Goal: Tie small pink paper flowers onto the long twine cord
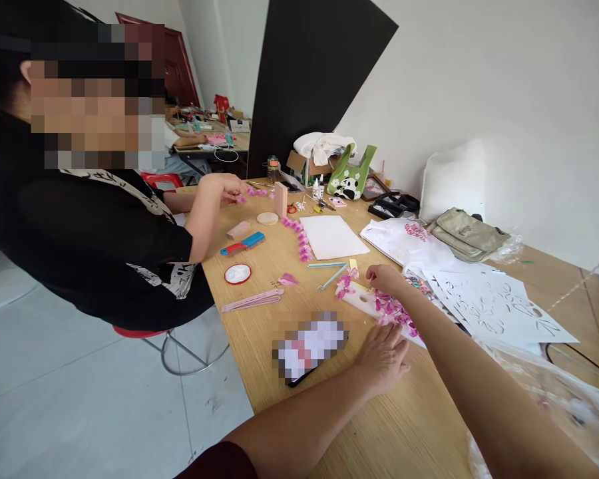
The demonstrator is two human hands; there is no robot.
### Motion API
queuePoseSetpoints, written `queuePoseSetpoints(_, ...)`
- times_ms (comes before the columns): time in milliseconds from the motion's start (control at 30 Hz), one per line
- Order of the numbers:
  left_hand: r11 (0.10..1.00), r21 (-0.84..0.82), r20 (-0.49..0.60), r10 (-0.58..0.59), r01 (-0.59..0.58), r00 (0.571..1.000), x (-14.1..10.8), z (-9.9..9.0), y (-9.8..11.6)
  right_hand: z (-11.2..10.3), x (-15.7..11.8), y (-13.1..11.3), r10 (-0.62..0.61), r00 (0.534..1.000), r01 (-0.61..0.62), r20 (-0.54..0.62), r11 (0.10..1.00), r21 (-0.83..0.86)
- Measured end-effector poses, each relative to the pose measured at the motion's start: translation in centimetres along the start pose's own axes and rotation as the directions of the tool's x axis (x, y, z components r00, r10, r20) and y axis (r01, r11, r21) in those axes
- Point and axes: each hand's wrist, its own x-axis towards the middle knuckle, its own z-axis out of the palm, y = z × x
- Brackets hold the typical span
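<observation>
My left hand lies palm down with its fingers spread, at the near edge of a white board that bears purple-pink petals. Beyond it, my right hand is bent over the board's far side, its fingers pinched beside the petals; whatever they grip is too small to make out. More petals lie at the board's left end. A phone rests left of my left hand. Pale green tweezers or clips are left of my right hand.
A person in black sits at the left, a hand near pink petals. On the wooden table are a white foam sheet, a blue-red tool, a white round dish, cut paper sheets and a khaki bag.
</observation>
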Motion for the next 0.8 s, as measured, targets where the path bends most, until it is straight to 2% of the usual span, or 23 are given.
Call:
queuePoseSetpoints(467,1.0,0.0,-0.013,0.009,-0.009,1.0,0.1,0.2,0.0,-0.5,-0.3,-1.0,0.036,0.999,-0.034,0.039,0.998,-0.048)
queuePoseSetpoints(800,1.0,-0.024,-0.008,-0.004,0.004,1.0,0.0,0.4,-0.1,-0.3,-0.1,-1.3,0.006,0.999,-0.004,0.041,0.999,-0.05)
